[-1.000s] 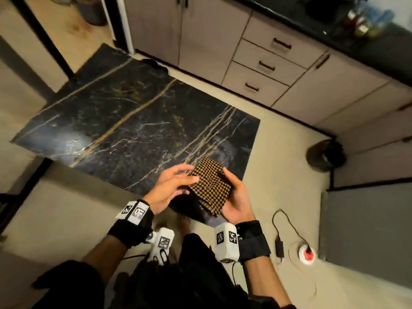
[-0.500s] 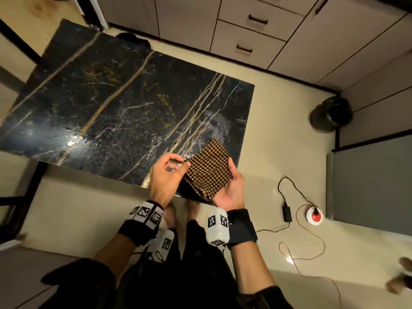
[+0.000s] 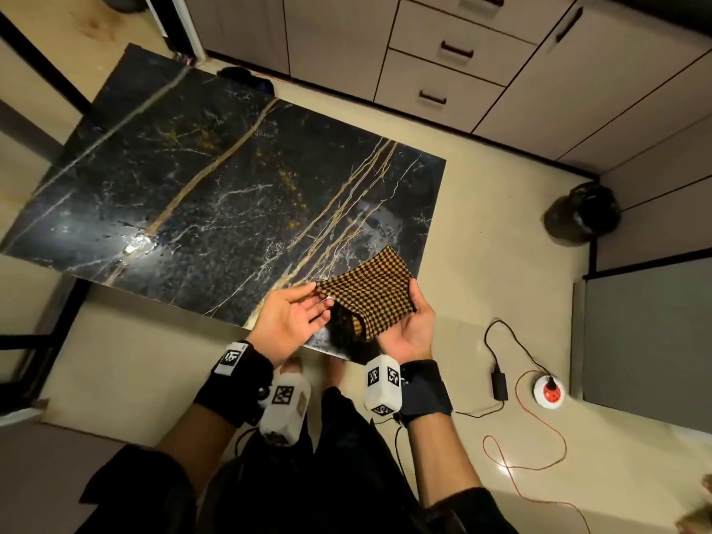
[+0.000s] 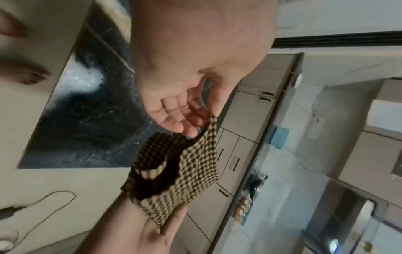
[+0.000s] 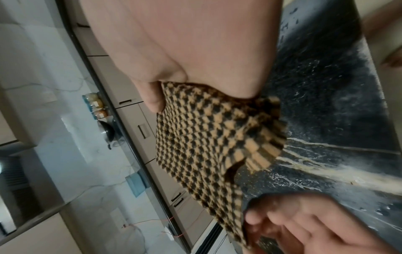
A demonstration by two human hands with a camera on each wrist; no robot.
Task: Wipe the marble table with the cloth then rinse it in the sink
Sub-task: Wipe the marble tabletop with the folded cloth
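The brown-and-yellow checked cloth [image 3: 370, 294] is held over the near right corner of the black marble table [image 3: 231, 186], which has gold and white veins. My right hand [image 3: 404, 317] lies palm up under the cloth, its thumb pressing on the right edge. My left hand [image 3: 321, 302] is palm up beside it. In the left wrist view the thumb and forefinger pinch the cloth [image 4: 195, 171] by a corner while the other fingers are stretched out. The cloth [image 5: 202, 137] sags between the hands, one flap folded under. No sink is in view.
Beige drawers and cabinets [image 3: 443, 52] run along the far side. A black bin [image 3: 581, 215] stands on the floor to the right. A charger [image 3: 500, 383] and a red-and-white socket [image 3: 549, 391] with loose cables lie at my right. My bare feet [image 3: 293, 366] are at the table's near edge.
The left hand's fingers have uncurled and spread, and the cloth is pulled out flatter between the two hands. The head view has tipped further down.
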